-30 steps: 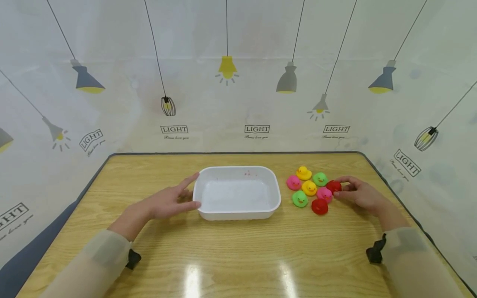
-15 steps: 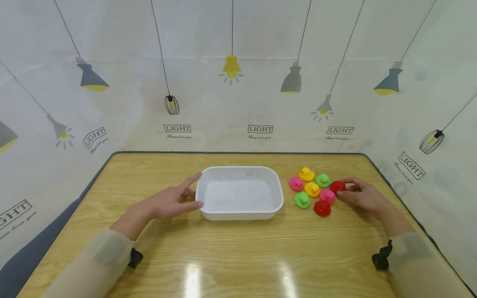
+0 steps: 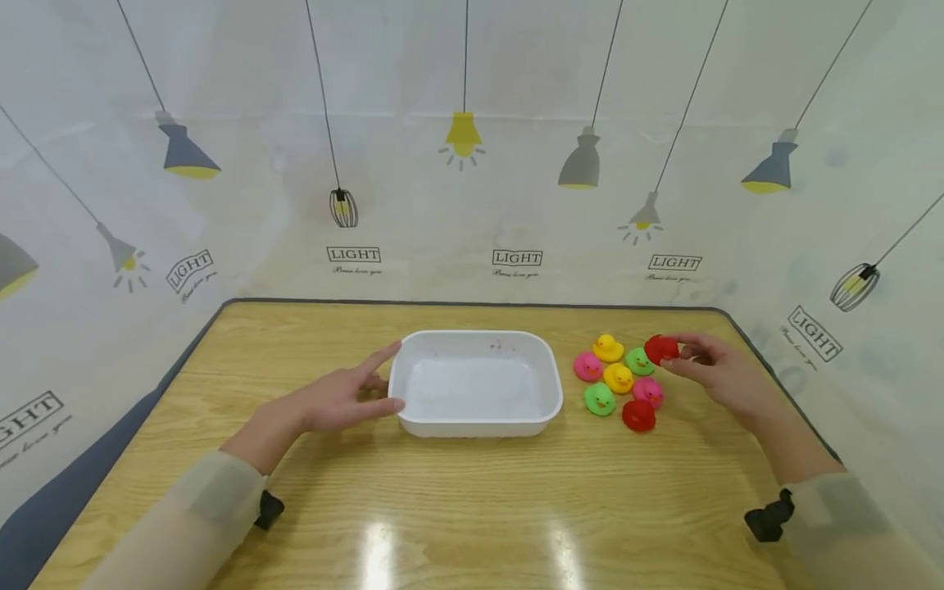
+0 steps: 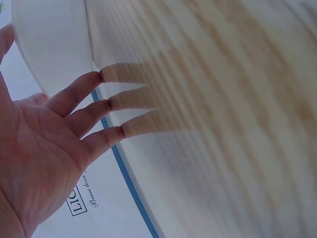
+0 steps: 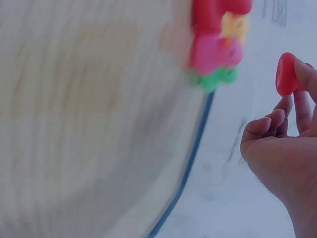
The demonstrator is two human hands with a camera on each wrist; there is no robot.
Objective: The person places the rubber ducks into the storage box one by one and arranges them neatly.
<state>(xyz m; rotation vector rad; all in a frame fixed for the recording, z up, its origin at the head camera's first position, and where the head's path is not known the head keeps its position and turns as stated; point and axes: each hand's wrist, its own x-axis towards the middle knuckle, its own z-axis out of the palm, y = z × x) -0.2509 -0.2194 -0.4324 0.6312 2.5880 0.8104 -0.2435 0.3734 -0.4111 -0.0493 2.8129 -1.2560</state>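
My R hand (image 3: 726, 378) has thumb + fingers clamped on a small glossy red rubber-looking duck (image 3: 660, 351), prob. b/c a light pinch is enough for sth so small & round. Duck's in the air, by the look of it, at the R side of the group, overlapping a small bright-green toy duck (image 3: 640, 361) in the head view.

L hand (image 3: 324, 403) isn't gripping: fingers are apart, w/ thumb & index at the L end of a white rectangular deep-sided tray (image 3: 475, 428), prob. to steady it. L wrist view: the other fingertips reach down to the glossy wood-grain table (image 3: 472, 500).

Tray sits upright abt mid-table; inside, a few tiny reddish marks on the far wall. All ducks are outside it: 7 on the wood just R of it (2 yellow, 2 pink, 2 green, 1 red), prob. bunched there for easy R-hand reach.
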